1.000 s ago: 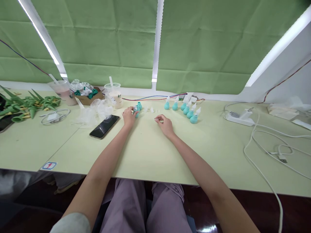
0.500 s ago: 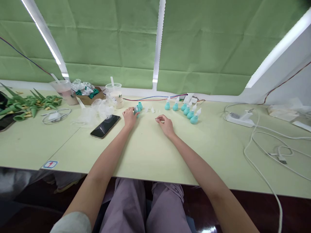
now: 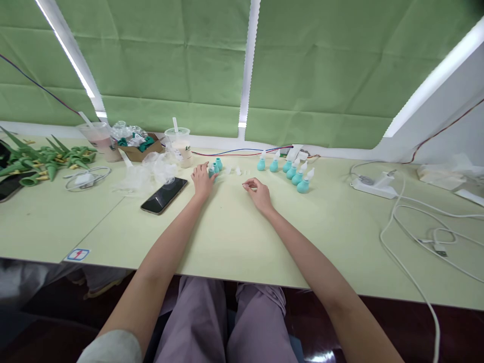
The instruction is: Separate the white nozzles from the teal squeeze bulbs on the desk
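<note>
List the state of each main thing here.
Left hand: fingers at teal bulbs, grip unclear
Right hand: fingers pinched, contents unclear
Rear left bulb: upright, untipped
Right bulbs: upright, white-tipped
Phone: flat, screen dark
Cups: partly full, straws in
Cardboard box: open, filled
Power strip: plug inserted

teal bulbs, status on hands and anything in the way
Left hand at round teal bulbs without tips, hold unclear. Right hand curled, contents unclear. White-tipped teal bulbs standing farther right. Flat black phone beside left hand, seemingly not blocking.

Free room is found between the forearms (image 3: 297, 241), by the tabletop's (image 3: 234, 242) near edge. Far edge is partly obstructed by teal bulbs (image 3: 303, 187) and cups (image 3: 183, 156); right end is crossed by cables (image 3: 381, 234).
</note>
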A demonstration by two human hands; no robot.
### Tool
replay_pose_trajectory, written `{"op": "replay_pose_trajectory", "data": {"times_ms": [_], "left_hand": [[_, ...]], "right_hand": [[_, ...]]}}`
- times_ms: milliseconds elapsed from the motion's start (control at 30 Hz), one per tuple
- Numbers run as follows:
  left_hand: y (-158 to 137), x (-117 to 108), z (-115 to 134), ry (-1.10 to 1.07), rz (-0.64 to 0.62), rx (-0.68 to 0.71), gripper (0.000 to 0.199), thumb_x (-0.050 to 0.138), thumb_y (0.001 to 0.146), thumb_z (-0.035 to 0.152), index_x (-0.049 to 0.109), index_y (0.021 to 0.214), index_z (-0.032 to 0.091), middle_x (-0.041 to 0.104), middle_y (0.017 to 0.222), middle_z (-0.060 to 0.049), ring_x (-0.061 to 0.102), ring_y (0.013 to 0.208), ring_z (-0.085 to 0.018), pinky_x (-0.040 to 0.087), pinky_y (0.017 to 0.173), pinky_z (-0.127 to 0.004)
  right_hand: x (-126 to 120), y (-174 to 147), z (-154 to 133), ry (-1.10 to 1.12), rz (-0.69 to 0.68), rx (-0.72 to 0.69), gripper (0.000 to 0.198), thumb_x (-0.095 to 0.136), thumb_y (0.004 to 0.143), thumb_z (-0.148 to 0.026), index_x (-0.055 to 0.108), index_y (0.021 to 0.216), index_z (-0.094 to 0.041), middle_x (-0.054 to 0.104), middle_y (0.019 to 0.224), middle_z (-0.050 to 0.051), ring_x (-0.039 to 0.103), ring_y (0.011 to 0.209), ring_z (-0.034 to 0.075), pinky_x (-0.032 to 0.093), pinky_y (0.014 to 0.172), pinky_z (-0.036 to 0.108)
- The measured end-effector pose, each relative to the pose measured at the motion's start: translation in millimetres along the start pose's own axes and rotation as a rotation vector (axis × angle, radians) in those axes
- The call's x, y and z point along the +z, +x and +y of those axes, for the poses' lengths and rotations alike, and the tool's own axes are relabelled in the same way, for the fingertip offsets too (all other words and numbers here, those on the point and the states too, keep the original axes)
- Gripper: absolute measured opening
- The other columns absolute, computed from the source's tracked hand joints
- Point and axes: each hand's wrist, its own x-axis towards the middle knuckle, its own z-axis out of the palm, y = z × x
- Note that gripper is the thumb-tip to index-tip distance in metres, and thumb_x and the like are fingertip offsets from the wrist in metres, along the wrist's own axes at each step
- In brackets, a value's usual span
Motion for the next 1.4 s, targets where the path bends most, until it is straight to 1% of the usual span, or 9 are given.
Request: {"op": "replay_pose_trajectory", "data": {"times_ms": [67, 133, 233, 333, 600, 700, 867, 1167, 1400], "left_hand": [[-2, -8, 7, -0.054, 0.155, 0.042, 0.051, 0.059, 0.08, 0.039, 0.045, 0.125, 0.02, 0.046, 0.127, -0.014, 0.044, 0.113, -0.027, 0.033, 0.092, -0.038], [-6, -16, 17, -0.108, 0.228, 0.145, 0.047, 0.057, 0.081, 0.04, 0.047, 0.122, 0.02, 0.045, 0.128, -0.013, 0.044, 0.115, -0.024, 0.032, 0.095, -0.036], [-19, -19, 39, -0.163, -0.015, 0.379, 0.026, 0.053, 0.085, 0.039, 0.059, 0.103, 0.021, 0.059, 0.109, -0.008, 0.051, 0.105, -0.021, 0.033, 0.092, -0.035], [-34, -13, 59, -0.222, -0.297, 0.499, 0.023, 0.057, 0.082, 0.04, 0.063, 0.094, 0.021, 0.065, 0.094, -0.004, 0.057, 0.092, -0.02, 0.036, 0.086, -0.033], [-39, -7, 65, -0.504, -0.415, 0.227, 0.022, 0.059, 0.078, 0.037, 0.07, 0.082, 0.019, 0.07, 0.084, -0.004, 0.059, 0.076, -0.018, 0.042, 0.074, -0.031], [-39, -4, 63, -0.704, -0.538, 0.104, 0.024, 0.063, 0.073, 0.036, 0.072, 0.083, 0.017, 0.072, 0.085, -0.006, 0.062, 0.078, -0.02, 0.045, 0.074, -0.031], [-40, 1, 61, -0.877, -0.569, -0.028, 0.026, 0.069, 0.065, 0.036, 0.073, 0.079, 0.015, 0.073, 0.083, -0.007, 0.065, 0.081, -0.023, 0.049, 0.076, -0.032], [-39, -5, 61, -0.864, -0.511, -0.055, 0.032, 0.07, 0.065, 0.044, 0.073, 0.082, 0.017, 0.072, 0.085, -0.009, 0.066, 0.08, -0.024, 0.051, 0.078, -0.038], [-39, -6, 63, -0.718, -0.473, 0.04, 0.031, 0.067, 0.069, 0.043, 0.073, 0.084, 0.017, 0.072, 0.085, -0.007, 0.061, 0.073, -0.019, 0.047, 0.07, -0.032]], "right_hand": [[0, 0, 0, 0.032, 0.011, 0.01, 0.011, 0.057, 0.078, -0.036, 0.058, 0.081, -0.025, 0.07, 0.089, -0.001, 0.064, 0.082, 0.017, 0.046, 0.074, 0.03], [0, 0, 0, 0.085, 0.037, 0.028, 0.014, 0.058, 0.077, -0.039, 0.058, 0.083, -0.025, 0.07, 0.089, 0.0, 0.064, 0.082, 0.017, 0.046, 0.076, 0.031], [0, 1, 1, 0.214, 0.079, 0.053, 0.02, 0.059, 0.075, -0.043, 0.06, 0.083, -0.024, 0.07, 0.091, 0.001, 0.064, 0.084, 0.018, 0.047, 0.078, 0.031], [2, 1, -2, 0.354, 0.106, 0.085, 0.024, 0.062, 0.072, -0.044, 0.061, 0.08, -0.022, 0.07, 0.087, 0.004, 0.064, 0.084, 0.019, 0.048, 0.077, 0.031], [6, -5, -12, 0.399, 0.104, 0.042, 0.024, 0.065, 0.07, -0.044, 0.064, 0.078, -0.021, 0.07, 0.088, 0.004, 0.065, 0.082, 0.019, 0.048, 0.075, 0.031], [7, -5, -12, 0.379, 0.112, 0.048, 0.025, 0.065, 0.07, -0.045, 0.063, 0.076, -0.021, 0.07, 0.088, 0.005, 0.064, 0.083, 0.02, 0.048, 0.071, 0.031], [6, -4, -10, 0.267, 0.133, 0.022, 0.024, 0.064, 0.07, -0.045, 0.065, 0.072, -0.021, 0.068, 0.09, 0.004, 0.061, 0.078, 0.018, 0.047, 0.07, 0.03], [3, -4, -13, 0.269, 0.096, 0.048, 0.027, 0.061, 0.072, -0.047, 0.071, 0.084, -0.024, 0.068, 0.095, 0.003, 0.06, 0.072, 0.016, 0.048, 0.068, 0.029], [3, -3, -9, 0.302, 0.097, 0.075, 0.028, 0.064, 0.069, -0.046, 0.072, 0.084, -0.023, 0.069, 0.094, 0.004, 0.059, 0.061, 0.014, 0.049, 0.064, 0.029]]}}
